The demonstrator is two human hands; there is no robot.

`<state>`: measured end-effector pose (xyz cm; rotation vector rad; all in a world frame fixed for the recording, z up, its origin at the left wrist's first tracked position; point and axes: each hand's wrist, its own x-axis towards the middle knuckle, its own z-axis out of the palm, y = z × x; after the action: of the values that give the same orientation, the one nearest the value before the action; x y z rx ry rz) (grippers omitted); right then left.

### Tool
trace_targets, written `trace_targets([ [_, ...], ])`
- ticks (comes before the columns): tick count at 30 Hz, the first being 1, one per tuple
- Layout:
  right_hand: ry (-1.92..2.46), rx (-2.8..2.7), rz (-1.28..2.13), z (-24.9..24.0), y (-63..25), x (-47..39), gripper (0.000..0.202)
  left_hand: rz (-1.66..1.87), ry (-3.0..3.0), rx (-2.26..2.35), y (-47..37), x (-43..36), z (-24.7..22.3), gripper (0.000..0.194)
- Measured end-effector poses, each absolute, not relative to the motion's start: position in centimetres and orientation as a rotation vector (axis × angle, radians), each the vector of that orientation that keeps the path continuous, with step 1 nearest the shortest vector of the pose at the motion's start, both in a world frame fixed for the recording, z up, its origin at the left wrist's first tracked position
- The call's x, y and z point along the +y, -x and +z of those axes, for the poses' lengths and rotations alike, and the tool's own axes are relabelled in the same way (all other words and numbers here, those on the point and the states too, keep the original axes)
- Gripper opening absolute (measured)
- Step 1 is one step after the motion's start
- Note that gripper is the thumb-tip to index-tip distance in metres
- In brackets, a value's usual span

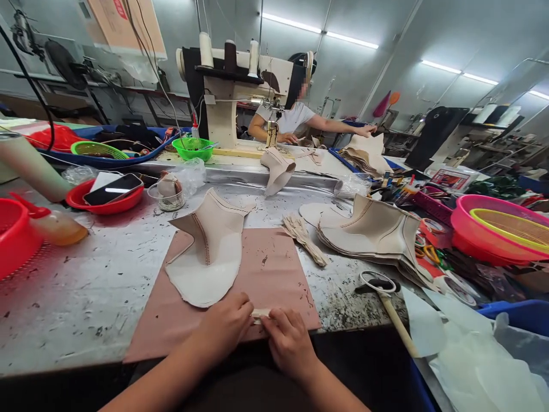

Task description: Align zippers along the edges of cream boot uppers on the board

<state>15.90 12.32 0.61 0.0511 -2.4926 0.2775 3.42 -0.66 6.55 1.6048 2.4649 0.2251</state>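
A small pale strip (261,313) spans the gap between my two hands at the front edge of the pink mat (274,269). My left hand (227,323) is closed, its fingers pinching the strip's left end. On the other end, the fingers of my right hand (288,337) are pressed together. A beige stitched shoe-upper piece (218,246) lies on the mat just beyond my left hand. Past the mat's right edge is a bundle of thin beige strips (304,237), beside a stack of similar upper pieces (369,229).
A hammer (394,320) and a white tape ring lie at the right edge. Red bowls (105,200), one holding a phone, and a glue bottle (60,226) stand left. Behind is a sewing machine (240,91); a person (295,120) sits beyond it, reaching toward stacked pieces.
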Motion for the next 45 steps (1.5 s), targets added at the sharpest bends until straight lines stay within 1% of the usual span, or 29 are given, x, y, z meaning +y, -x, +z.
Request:
trace_targets([
  [3,-0.085,-2.508,0.278,0.7,-16.1,12.3,0.034,0.278,-1.618,2.324,-3.3,1.1,6.1,0.009],
  [7,-0.062,-2.5,0.261,0.5,-16.5,12.0,0.035,0.415,-1.416,2.341,-2.8,1.1,5.9,0.017],
  [12,-0.03,-2.483,0.243,0.1,-16.1,11.2,0.033,0.61,-0.987,2.381,-1.8,-2.3,6.4,0.013],
  [16,-0.058,-2.467,0.228,0.0,-15.7,10.8,0.032,0.724,-0.736,2.386,-0.9,-5.8,6.1,0.02],
  [20,-0.097,-2.474,0.242,0.1,-15.6,10.7,0.03,0.836,-0.635,2.385,-0.6,-8.1,5.5,0.025],
  [25,-0.106,-2.515,0.276,0.3,-15.6,10.8,0.029,0.939,-0.629,2.376,-0.7,-9.0,4.6,0.025],
  [29,-0.094,-2.511,0.318,0.2,-15.6,10.7,0.028,0.924,-0.651,2.403,-0.9,-9.1,4.4,0.02],
  [32,-0.071,-2.504,0.35,0.1,-15.7,10.5,0.028,0.845,-0.686,2.443,-1.3,-9.2,4.9,0.015],
  [37,-0.051,-2.446,0.38,0.1,-15.5,10.3,0.028,0.608,-0.822,2.604,0.2,-8.2,8.1,0.007],
  [38,-0.054,-2.434,0.381,0.2,-15.3,10.3,0.027,0.579,-0.835,2.672,1.3,-7.5,9.0,0.009],
  [41,-0.079,-2.44,0.409,0.8,-14.8,10.4,0.024,0.575,-0.826,2.91,6.0,-4.4,11.9,0.032],
  [43,-0.106,-2.483,0.442,1.3,-14.5,10.5,0.023,0.596,-0.807,3.021,9.9,-2.0,13.3,0.043],
  [44,-0.127,-2.507,0.451,1.5,-14.4,10.7,0.024,0.6,-0.795,3.036,11.8,-0.8,13.9,0.045],
  [45,-0.146,-2.52,0.455,1.6,-14.3,10.8,0.025,0.604,-0.794,3.022,13.5,0.2,14.4,0.043],
])
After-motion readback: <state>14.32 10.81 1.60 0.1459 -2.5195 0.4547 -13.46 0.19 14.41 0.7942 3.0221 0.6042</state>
